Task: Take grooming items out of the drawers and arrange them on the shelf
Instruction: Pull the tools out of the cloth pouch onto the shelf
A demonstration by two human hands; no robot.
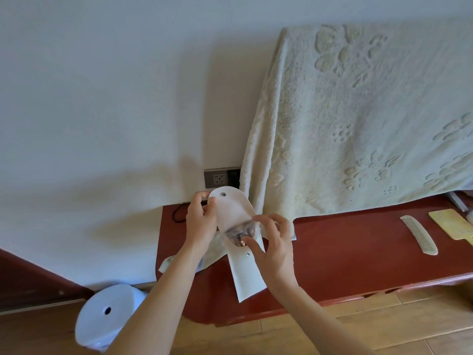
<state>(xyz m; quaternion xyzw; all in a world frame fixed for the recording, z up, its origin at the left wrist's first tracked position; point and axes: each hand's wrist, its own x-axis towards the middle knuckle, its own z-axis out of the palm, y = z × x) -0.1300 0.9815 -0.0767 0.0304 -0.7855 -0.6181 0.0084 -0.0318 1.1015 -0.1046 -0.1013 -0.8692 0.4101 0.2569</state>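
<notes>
While both hands hold a white snap pouch (231, 211) up over the red shelf (345, 249), the step in hand looks like unpacking: flap open, contents showing.

- L hand (201, 221): fingers (212, 201) pinch the flap's top edge by the snap stud and hold it back.
- R hand (275, 248): thumb sits on a clear, pinkish item (239, 238) at the pouch mouth, other fingers curled behind the pouch's R edge. Reads as a pinch through the pouch. Can't tell if the item itself is gripped.
- Item: too blurred to name, only partly out of the mouth.
- Already on the shelf, far R: 1 pale comb (419, 235) and just beside it 1 yellowish paddle-shaped piece (450, 225), apart from each other.
- Cream towel (358, 119) hangs behind the shelf. Wall socket (220, 178) sits behind the pouch.
- Drawers: not in view.

Judgement: partway thru, 2 things laid out and pouch contents not yet out.

Next move prob. calls for a firm thumb-and-finger pinch on the item and a straight draw out of the mouth while L keeps the flap clear. Then set it down near the comb w/o knocking it.
</notes>
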